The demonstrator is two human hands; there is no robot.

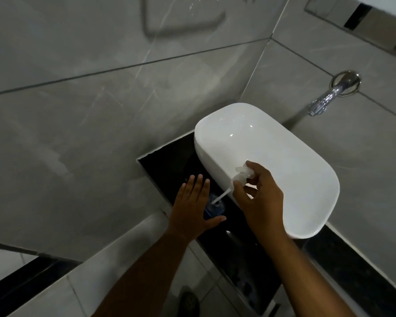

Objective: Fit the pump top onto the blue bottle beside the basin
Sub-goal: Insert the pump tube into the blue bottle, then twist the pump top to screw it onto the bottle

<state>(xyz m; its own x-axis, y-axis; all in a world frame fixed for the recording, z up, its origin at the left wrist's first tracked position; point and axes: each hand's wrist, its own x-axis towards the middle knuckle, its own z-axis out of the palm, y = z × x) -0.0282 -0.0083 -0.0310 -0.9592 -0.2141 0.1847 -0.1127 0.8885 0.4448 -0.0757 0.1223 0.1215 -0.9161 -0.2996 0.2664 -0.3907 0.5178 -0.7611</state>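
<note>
Black counter (169, 161) strip: right hand (258, 202) gripping pump top (242, 173) above blue bottle (214, 205).

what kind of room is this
Most likely a bathroom or washroom: a white basin sits on a dark counter, a chrome tap comes out of the wall, and the walls are large grey tiles.

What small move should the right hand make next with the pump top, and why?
Probably lower the pump top straight down. The right hand holds it tilted above the blue bottle, and its dip tube seems to reach the neck already. The left hand is open beside the bottle, not gripping it.
</note>
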